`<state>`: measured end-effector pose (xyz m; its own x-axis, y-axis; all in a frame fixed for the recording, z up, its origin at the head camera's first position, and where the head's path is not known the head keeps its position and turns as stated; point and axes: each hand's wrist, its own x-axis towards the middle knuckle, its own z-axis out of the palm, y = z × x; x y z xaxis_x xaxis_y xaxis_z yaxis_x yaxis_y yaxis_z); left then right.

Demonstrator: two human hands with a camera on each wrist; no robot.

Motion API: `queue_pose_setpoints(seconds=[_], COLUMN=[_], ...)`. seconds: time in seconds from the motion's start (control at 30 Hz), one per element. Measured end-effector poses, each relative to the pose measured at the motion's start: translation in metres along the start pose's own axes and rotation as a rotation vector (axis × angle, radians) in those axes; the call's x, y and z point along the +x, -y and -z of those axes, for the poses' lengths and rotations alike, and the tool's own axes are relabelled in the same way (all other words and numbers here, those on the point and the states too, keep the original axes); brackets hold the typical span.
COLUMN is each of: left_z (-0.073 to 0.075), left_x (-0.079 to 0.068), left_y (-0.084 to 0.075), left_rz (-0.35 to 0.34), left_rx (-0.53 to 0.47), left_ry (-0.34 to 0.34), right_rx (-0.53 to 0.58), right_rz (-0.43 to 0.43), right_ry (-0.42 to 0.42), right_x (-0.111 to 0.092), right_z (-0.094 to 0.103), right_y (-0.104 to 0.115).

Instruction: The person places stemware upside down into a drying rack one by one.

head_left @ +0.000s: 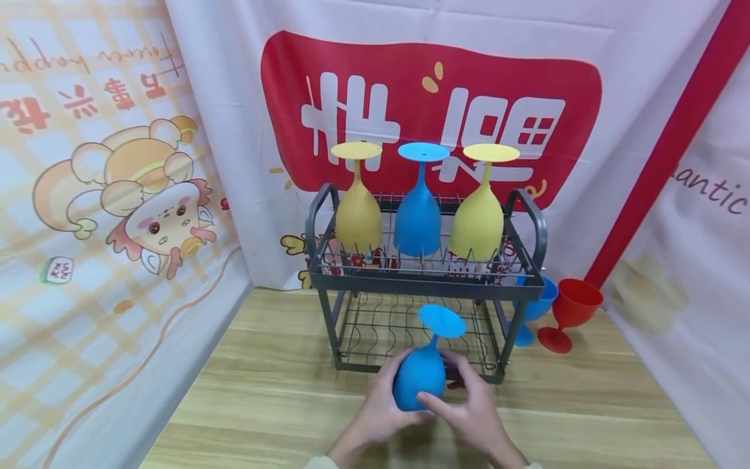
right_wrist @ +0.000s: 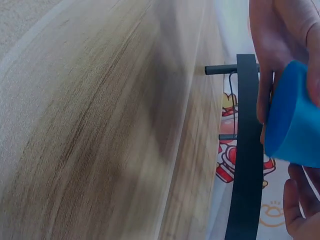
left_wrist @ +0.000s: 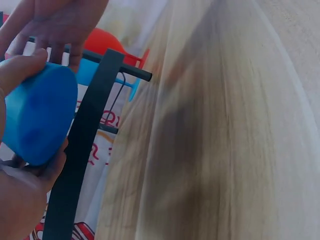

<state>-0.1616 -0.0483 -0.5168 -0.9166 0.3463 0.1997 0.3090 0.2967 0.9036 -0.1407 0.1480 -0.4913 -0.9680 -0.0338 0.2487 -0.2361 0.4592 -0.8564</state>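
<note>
Between my two hands is a blue goblet (head_left: pixel 418 381), turned upside down and tilted, its foot leaning up to the right. My left hand (head_left: pixel 381 400) grips the bowl from the left. From the right, my right hand (head_left: pixel 471 413) holds the same bowl, the thumb lying across its near side near the rim. The wrist views show the blue goblet's (left_wrist: pixel 47 115) wide mouth at the rim end, with hands on both sides of it. Just behind stands a dark two-tier dish rack (head_left: pixel 428 284), and the goblet is in front of its lower tier.
On the upper tier stand a yellow goblet (head_left: pixel 359 221), a blue goblet (head_left: pixel 417 225) and another yellow goblet (head_left: pixel 477 225), all upside down. Right of the rack, a red goblet (head_left: pixel 577 303) and a blue goblet (head_left: pixel 541 299) stand upright on the wooden table (head_left: pixel 263 404). Printed cloth (head_left: pixel 234 130) hangs behind.
</note>
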Motion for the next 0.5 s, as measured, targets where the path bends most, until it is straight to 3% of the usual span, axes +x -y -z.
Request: queue_pose_setpoints(seconds=[0.17, 0.5], left_z=[-0.0085, -0.0066], left_x=[0.0002, -0.0038], left_y=[0.0031, 0.0043], left_rz=[-0.012, -0.012], left_rx=[-0.03, -0.053], left_ry=[0.014, 0.006], right_rx=[-0.051, -0.041], right_rz=[0.048, 0.012], right_ry=[0.022, 0.066], right_x=[-0.0026, -0.0002], right_z=[-0.0013, -0.0064], right_y=[-0.0004, 0.0017])
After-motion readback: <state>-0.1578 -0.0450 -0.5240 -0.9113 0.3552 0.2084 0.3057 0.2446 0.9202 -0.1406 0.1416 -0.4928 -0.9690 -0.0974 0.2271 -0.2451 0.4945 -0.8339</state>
